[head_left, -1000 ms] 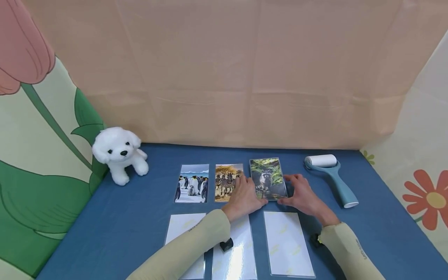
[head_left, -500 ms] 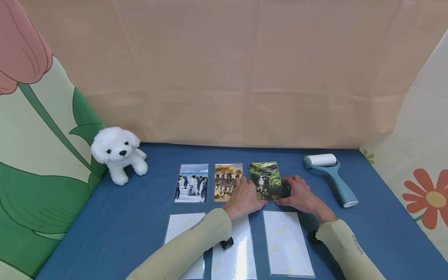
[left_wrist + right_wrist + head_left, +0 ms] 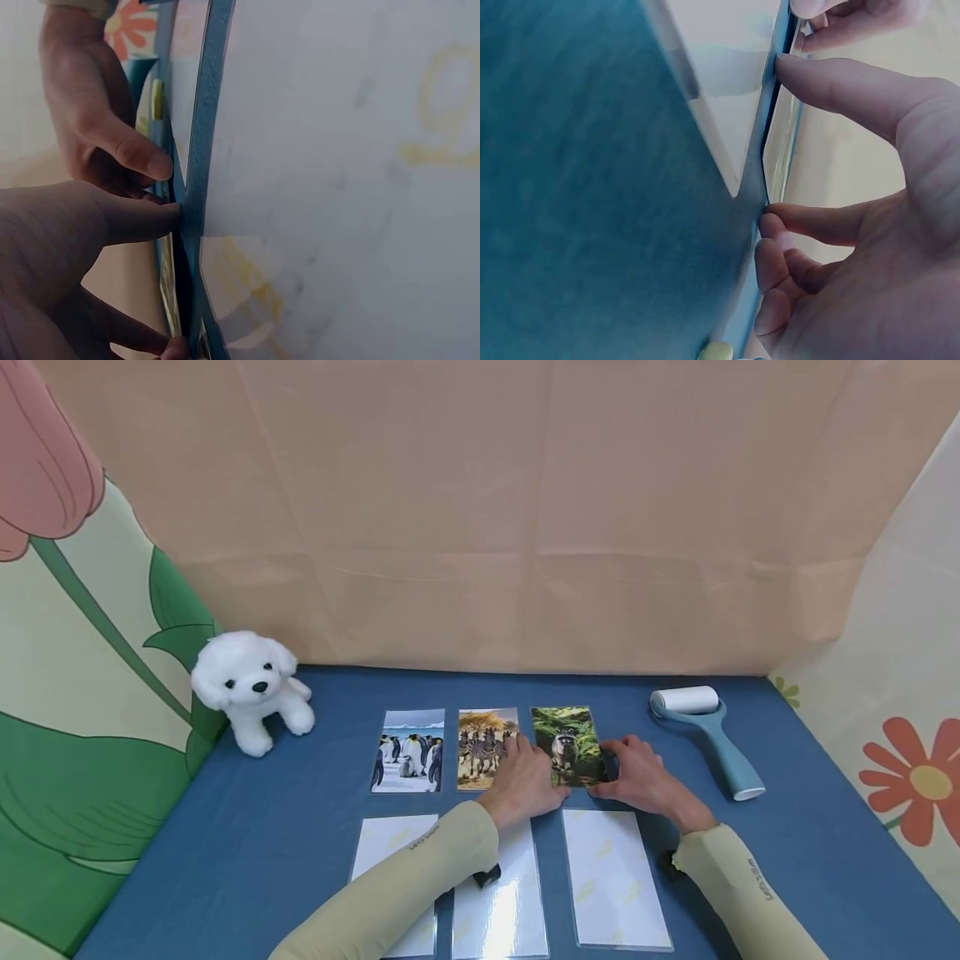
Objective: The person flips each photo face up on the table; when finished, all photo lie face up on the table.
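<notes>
A photo card of a raccoon among greenery [image 3: 564,735] lies at the right end of a row of three. My left hand [image 3: 519,783] holds its left and lower edges by the near left corner and covers part of the zebra photo card [image 3: 480,747]. From the other side, my right hand [image 3: 643,781] holds the right and lower edges, thumb at the near right corner. Both thumbs meet the card's near edge, seen edge-on in the right wrist view [image 3: 781,142]. A penguin photo card [image 3: 408,752] lies at the left of the row.
Nearer me lie three white cards in glossy sleeves, the right one [image 3: 617,881] in full view; my left sleeve [image 3: 405,893] partly covers the others. A blue-handled lint roller [image 3: 716,743] lies right, a white plush dog [image 3: 251,689] sits left. Blue cloth [image 3: 225,843] covers the table.
The raccoon card has come down from a slightly raised, tilted position to lie flat in line with the other two photo cards. My hands have stayed at its edges.
</notes>
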The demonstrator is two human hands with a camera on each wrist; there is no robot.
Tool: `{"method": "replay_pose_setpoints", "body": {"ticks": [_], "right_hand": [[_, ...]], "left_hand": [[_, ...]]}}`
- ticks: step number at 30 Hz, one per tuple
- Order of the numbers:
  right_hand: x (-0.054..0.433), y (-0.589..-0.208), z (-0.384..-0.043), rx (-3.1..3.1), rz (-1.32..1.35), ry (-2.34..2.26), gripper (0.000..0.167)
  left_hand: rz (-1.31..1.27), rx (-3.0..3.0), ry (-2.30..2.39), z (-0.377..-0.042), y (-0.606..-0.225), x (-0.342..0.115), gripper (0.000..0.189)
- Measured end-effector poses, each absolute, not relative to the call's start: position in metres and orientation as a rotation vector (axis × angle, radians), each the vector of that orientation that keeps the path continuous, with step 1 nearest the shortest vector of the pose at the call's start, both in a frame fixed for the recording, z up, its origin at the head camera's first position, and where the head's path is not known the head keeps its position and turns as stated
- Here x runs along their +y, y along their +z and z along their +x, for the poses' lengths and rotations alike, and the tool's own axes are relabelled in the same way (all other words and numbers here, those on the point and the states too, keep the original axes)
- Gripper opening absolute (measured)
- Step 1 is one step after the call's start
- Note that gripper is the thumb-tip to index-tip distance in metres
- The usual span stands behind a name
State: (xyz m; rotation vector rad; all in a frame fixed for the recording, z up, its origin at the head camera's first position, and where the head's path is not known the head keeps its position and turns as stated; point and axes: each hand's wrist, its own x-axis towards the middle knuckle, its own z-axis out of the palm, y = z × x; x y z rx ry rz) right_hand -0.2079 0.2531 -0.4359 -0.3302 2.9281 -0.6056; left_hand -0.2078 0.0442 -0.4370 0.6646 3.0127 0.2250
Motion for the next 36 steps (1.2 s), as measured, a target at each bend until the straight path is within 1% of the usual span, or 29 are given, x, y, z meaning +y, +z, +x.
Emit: {"method": "replay_pose_setpoints", "body": {"ticks": [6,17,22,27,33,36], "right_hand": [[0.25,-0.432,-0.208,2.946,-0.329,-0.55,0.074],[0.249,-0.434,-0.205,2.964,-0.344,-0.489,0.074],[0.248,-0.433,-0.202,2.958,-0.346,-0.487,0.074],[0.247,-0.431,-0.198,2.99,-0.348,-0.495,0.065],[0.245,-0.429,-0.191,3.077,-0.352,-0.553,0.055],[0.244,-0.429,-0.185,3.106,-0.396,-0.609,0.05]], "left_hand": [[0.672,3.019,0.13,-0.208,-0.435,0.043,0.059],[0.701,3.012,0.092,-0.205,-0.434,0.039,0.061],[0.669,2.991,0.237,-0.201,-0.434,0.035,0.054],[0.616,2.946,0.522,-0.196,-0.426,0.023,0.062],[0.706,2.958,0.661,-0.192,-0.414,0.005,0.051],[0.757,2.963,0.696,-0.189,-0.41,-0.003,0.054]]}}
